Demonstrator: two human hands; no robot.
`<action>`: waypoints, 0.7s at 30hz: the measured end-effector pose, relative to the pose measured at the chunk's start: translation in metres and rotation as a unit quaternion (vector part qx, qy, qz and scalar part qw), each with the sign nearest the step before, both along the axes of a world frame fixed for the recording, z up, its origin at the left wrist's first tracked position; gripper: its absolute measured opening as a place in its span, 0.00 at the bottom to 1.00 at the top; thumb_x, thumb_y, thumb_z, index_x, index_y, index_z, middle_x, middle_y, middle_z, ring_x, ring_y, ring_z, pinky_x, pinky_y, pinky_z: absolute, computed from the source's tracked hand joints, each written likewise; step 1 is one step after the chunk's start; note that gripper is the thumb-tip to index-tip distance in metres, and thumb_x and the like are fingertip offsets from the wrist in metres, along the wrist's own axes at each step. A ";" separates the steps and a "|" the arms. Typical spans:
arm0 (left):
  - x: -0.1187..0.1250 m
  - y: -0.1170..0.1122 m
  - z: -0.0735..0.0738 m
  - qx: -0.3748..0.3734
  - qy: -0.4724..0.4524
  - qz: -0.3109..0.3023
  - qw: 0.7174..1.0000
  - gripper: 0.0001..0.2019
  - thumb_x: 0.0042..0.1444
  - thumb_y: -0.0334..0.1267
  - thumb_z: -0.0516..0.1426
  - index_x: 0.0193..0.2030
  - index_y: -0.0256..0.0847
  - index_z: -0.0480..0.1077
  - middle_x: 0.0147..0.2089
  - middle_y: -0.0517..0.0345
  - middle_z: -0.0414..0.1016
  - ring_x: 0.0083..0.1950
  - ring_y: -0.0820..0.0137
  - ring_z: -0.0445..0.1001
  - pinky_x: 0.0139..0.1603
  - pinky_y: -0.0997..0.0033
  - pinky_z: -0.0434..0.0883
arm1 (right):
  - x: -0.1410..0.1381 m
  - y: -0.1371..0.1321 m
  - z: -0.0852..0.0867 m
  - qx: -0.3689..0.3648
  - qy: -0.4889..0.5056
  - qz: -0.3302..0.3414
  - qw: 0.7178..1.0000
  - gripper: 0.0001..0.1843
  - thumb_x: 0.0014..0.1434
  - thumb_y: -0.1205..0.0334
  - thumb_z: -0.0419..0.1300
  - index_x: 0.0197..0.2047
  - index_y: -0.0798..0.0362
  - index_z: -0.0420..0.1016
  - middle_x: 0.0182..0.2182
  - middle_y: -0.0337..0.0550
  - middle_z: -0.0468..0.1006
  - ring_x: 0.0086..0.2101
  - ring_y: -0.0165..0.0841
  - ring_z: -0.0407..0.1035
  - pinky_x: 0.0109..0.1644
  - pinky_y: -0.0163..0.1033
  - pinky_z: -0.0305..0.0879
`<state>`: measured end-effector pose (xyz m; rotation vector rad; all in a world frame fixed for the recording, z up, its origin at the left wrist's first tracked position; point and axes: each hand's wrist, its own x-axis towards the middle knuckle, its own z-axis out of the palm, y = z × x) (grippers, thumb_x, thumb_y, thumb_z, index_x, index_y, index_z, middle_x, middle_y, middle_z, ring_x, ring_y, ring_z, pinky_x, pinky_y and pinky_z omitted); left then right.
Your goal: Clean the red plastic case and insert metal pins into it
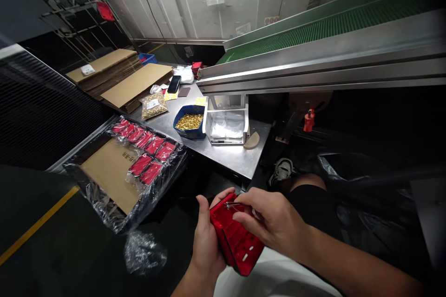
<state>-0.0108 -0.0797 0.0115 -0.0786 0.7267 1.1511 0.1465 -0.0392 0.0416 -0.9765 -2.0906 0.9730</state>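
— Red plastic dominates the left: what lies in the box?

— Rows of bagged red plastic parts [143, 146] rest on a brown cardboard sheet [109, 171] inside a clear-film-lined black tray [104, 209], with a crumpled clear plastic bag [144, 253] on the dark floor just below it.

— And on the steel table?

— On the stainless steel worktable [230, 155], a blue plastic bin of small brass-coloured pieces [190, 122] stands just beside a white open-fronted box holding clear bags [227, 123]; flattened cardboard cartons [121, 76] and a black phone [173, 84] lie farther back. A green conveyor belt with steel rails [331, 32] runs above to the right.

— Where is the piece in hand?

— Low in the centre, over the person's lap. The left hand [207, 241] is wrapped around a red moulded plastic housing [235, 239], thumb up along its left edge, clamped on it from below.

— The right hand?

— The right hand [272, 220] rests on the housing's upper end, fingertips pinched together on a small thin metal piece [232, 204] against the red rim.
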 end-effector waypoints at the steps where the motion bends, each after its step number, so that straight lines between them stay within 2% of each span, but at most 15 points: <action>1: 0.000 0.000 0.000 0.000 -0.029 -0.002 1.000 0.33 0.61 0.64 0.49 0.57 0.37 0.69 0.54 0.42 0.75 0.55 0.51 0.73 0.57 0.52 0.71 | 0.001 0.002 0.000 0.054 -0.005 0.004 0.998 0.10 0.66 0.57 0.59 0.47 0.52 0.75 0.31 0.41 0.74 0.29 0.30 0.66 0.32 0.35 0.62; 3: -0.001 0.002 0.001 0.006 -0.071 -0.002 0.997 0.32 0.62 0.63 0.48 0.57 0.36 0.69 0.54 0.41 0.74 0.54 0.50 0.74 0.56 0.51 0.71 | 0.003 0.004 -0.001 0.117 0.018 0.001 0.993 0.11 0.65 0.60 0.60 0.50 0.52 0.72 0.33 0.42 0.76 0.31 0.31 0.68 0.35 0.36 0.64; 5: -0.003 0.004 0.001 0.000 -0.092 0.003 0.996 0.33 0.62 0.63 0.49 0.57 0.34 0.69 0.53 0.40 0.75 0.53 0.50 0.75 0.56 0.51 0.72 | 0.005 0.000 -0.002 0.139 0.060 -0.011 0.988 0.12 0.65 0.63 0.61 0.51 0.52 0.70 0.36 0.43 0.77 0.34 0.33 0.69 0.39 0.38 0.66; 8: -0.005 0.006 0.003 -0.040 -0.103 0.009 0.994 0.33 0.61 0.62 0.50 0.56 0.32 0.70 0.49 0.38 0.77 0.52 0.50 0.75 0.56 0.50 0.72 | 0.003 -0.013 -0.006 0.178 0.090 0.017 0.980 0.13 0.66 0.60 0.58 0.51 0.54 0.68 0.38 0.47 0.77 0.37 0.36 0.70 0.43 0.44 0.66; 11: -0.002 0.007 0.005 -0.079 -0.116 -0.004 0.990 0.34 0.61 0.63 0.50 0.56 0.31 0.69 0.47 0.36 0.77 0.52 0.49 0.76 0.55 0.49 0.72 | -0.005 -0.026 -0.014 0.224 0.108 0.067 0.966 0.15 0.69 0.52 0.53 0.48 0.56 0.67 0.32 0.45 0.77 0.33 0.36 0.71 0.46 0.46 0.66; 13: 0.003 0.007 0.001 -0.093 -0.103 -0.022 0.990 0.35 0.61 0.64 0.49 0.55 0.31 0.69 0.49 0.35 0.76 0.53 0.48 0.75 0.55 0.48 0.72 | -0.010 -0.029 -0.019 0.237 0.138 0.067 0.959 0.16 0.69 0.51 0.50 0.45 0.55 0.68 0.26 0.41 0.74 0.28 0.33 0.68 0.42 0.44 0.66; 15: 0.008 0.006 -0.007 -0.091 0.008 -0.020 0.996 0.34 0.62 0.63 0.48 0.56 0.31 0.68 0.51 0.35 0.75 0.54 0.49 0.75 0.56 0.48 0.71 | -0.015 -0.026 -0.025 0.174 0.162 0.007 0.971 0.13 0.69 0.53 0.50 0.42 0.53 0.68 0.25 0.39 0.72 0.25 0.31 0.65 0.34 0.40 0.64; 17: 0.011 0.003 -0.018 -0.074 0.172 0.025 0.982 0.30 0.63 0.59 0.49 0.58 0.34 0.65 0.56 0.38 0.72 0.58 0.53 0.72 0.60 0.52 0.69 | -0.016 -0.018 -0.030 0.014 0.172 -0.112 0.979 0.14 0.69 0.52 0.51 0.38 0.52 0.69 0.25 0.38 0.70 0.24 0.30 0.63 0.29 0.36 0.60; 19: 0.012 -0.003 -0.027 -0.009 0.342 0.077 0.937 0.25 0.64 0.56 0.52 0.59 0.41 0.65 0.60 0.46 0.69 0.63 0.59 0.68 0.66 0.59 0.63 | -0.016 -0.009 -0.034 -0.149 0.173 -0.209 0.951 0.18 0.70 0.48 0.50 0.34 0.52 0.69 0.24 0.37 0.69 0.25 0.29 0.63 0.29 0.34 0.59; 21: 0.012 -0.012 -0.031 0.110 0.498 0.096 0.855 0.21 0.66 0.53 0.51 0.60 0.47 0.66 0.64 0.53 0.66 0.66 0.62 0.62 0.69 0.63 0.57 | -0.015 -0.002 -0.039 -0.226 0.180 -0.242 0.926 0.23 0.69 0.44 0.48 0.32 0.52 0.70 0.25 0.37 0.68 0.27 0.30 0.63 0.32 0.34 0.60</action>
